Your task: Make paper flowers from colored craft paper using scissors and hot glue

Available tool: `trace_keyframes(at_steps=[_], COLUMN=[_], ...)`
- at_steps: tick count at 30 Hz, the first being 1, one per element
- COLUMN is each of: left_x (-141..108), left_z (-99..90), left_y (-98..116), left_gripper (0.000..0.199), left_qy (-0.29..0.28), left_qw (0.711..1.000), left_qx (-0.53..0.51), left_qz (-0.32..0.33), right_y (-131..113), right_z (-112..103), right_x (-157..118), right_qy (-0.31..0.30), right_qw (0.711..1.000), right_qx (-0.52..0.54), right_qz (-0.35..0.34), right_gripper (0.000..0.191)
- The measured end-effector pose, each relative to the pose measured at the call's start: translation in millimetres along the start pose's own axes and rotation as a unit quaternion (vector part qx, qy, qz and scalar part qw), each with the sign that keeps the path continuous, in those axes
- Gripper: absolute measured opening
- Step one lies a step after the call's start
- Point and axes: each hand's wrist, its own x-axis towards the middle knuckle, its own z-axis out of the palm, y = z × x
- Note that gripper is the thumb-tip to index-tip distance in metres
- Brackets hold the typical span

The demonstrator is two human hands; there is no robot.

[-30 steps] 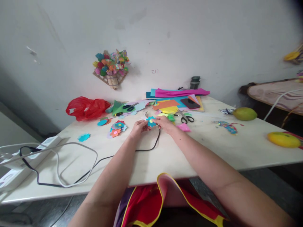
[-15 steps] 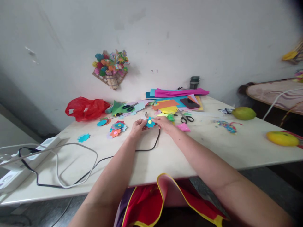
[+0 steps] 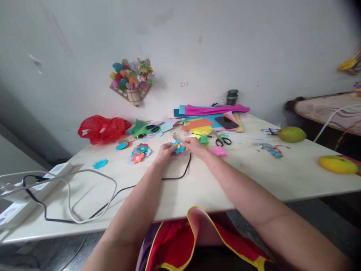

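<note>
Between my two hands is a blue paper flower [image 3: 178, 147] with a yellow centre, just above the table. My left hand [image 3: 165, 151] pinches its left edge, the thumb lying on its face. The fingers of my right hand [image 3: 194, 146] are closed at its upper right edge. A black cable [image 3: 188, 165] runs up close to the right hand's fingertips; what it ends in is hidden. Left of my hands lies a cluster of finished paper flowers [image 3: 140, 152]. Farther left is a plain blue flower cutout [image 3: 100, 163], near some paper discs [image 3: 122, 145].
Black-handled scissors [image 3: 222, 141] lie right of my hands; a second pair [image 3: 155, 126] rests on paper scraps behind. A phone [image 3: 226, 122] sits on coloured sheets. A red plastic bag [image 3: 103, 129], a power strip [image 3: 34, 194] with looping cords and two mangoes [image 3: 291, 134] occupy the sides.
The blue flower has turned and tilted slightly in my fingers, and the left thumb sits further over it. Both hands stay at the same spot.
</note>
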Motion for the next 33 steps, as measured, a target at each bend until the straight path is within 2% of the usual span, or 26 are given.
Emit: trace_keyframes(at_steps=[5, 17, 26, 33], left_x=[-0.7, 2.2, 2.4, 3.9], left_z=[1.1, -2.1, -1.8, -2.4], left_y=[-0.2, -3.6, -3.5, -4.0], left_gripper=[0.037, 0.037, 0.042, 0.037], left_qy=[-0.005, -0.009, -0.008, -0.003], left_qw=[1.0, 1.0, 1.0, 1.0], left_qx=[-0.006, -0.006, 0.0, 0.0], left_qz=[0.0, 0.003, 0.007, 0.009], right_y=[-3.0, -0.6, 1.8, 0.9], right_z=[0.4, -0.4, 0.9, 3.6], right_x=[-1.8, 0.5, 2.8, 2.2], right_qy=[0.008, -0.002, 0.005, 0.026], right_qw=[1.0, 0.998, 0.991, 0.978], right_qx=[-0.028, -0.037, -0.116, -0.185], right_qz=[-0.003, -0.041, -0.072, -0.093], right_gripper=[0.024, 0.026, 0.023, 0.018])
